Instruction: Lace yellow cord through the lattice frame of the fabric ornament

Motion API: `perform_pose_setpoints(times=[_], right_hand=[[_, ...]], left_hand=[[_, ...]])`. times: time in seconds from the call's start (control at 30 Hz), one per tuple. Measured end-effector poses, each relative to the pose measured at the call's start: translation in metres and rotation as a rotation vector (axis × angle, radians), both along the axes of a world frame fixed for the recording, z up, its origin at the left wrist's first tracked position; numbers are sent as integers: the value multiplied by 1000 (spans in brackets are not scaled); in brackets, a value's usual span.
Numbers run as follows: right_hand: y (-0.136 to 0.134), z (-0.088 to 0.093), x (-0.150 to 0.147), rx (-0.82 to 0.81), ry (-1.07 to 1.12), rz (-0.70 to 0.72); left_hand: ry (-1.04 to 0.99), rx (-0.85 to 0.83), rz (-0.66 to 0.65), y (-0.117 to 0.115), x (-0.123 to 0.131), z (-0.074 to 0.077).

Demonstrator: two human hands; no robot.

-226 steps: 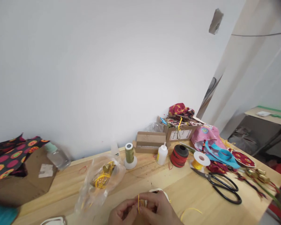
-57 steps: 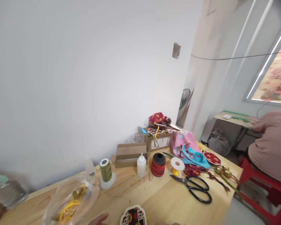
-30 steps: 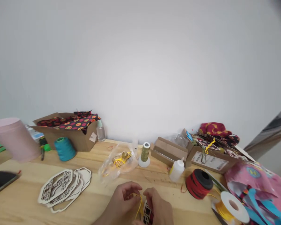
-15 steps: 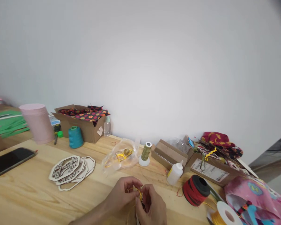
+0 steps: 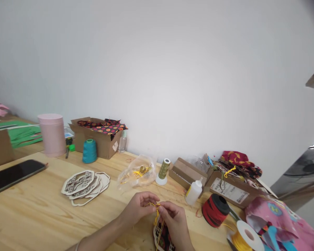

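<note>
My left hand [image 5: 137, 208] and my right hand [image 5: 174, 221] meet low in the view over the wooden table [image 5: 28, 212]. Both pinch a thin yellow cord [image 5: 156, 209] between their fingertips. The cord runs down over a flat lattice-edged ornament [image 5: 162, 234] with red and black patterned fabric, which lies under my right hand. A clear plastic bag [image 5: 137, 172] with yellow cords and gold bells lies just beyond my hands.
A stack of wooden lattice cutouts [image 5: 85, 182] lies to the left, with a phone [image 5: 13, 175], pink tub [image 5: 52, 134], teal thread cone [image 5: 89, 151] and fabric box [image 5: 99, 136]. To the right stand an olive spool [image 5: 163, 170], glue bottle [image 5: 194, 191], red cord reel [image 5: 215, 210] and yellow reel [image 5: 244, 236].
The view swung from the right end of the table towards the left. My hands stayed together on the yellow cord, and the ornament now shows more fully under my right hand.
</note>
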State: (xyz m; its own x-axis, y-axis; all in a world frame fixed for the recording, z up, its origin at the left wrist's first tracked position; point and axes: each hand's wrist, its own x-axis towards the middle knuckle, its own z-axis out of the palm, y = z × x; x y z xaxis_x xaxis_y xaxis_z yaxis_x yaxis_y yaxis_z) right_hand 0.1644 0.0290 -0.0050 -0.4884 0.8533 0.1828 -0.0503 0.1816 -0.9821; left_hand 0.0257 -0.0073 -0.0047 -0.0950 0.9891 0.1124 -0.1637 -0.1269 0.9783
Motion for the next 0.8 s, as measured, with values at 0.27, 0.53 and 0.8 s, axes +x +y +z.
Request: perform_pose_setpoints(times=[0.27, 0.53, 0.8], right_hand=[[12, -4, 3, 206, 1, -84], [22, -16, 7, 653, -286, -173], [20, -13, 9, 748, -359, -259]], left_hand=[[52, -37, 1, 13, 2, 0], [124, -92, 7, 20, 2, -12], [197, -163, -48, 17, 5, -22]])
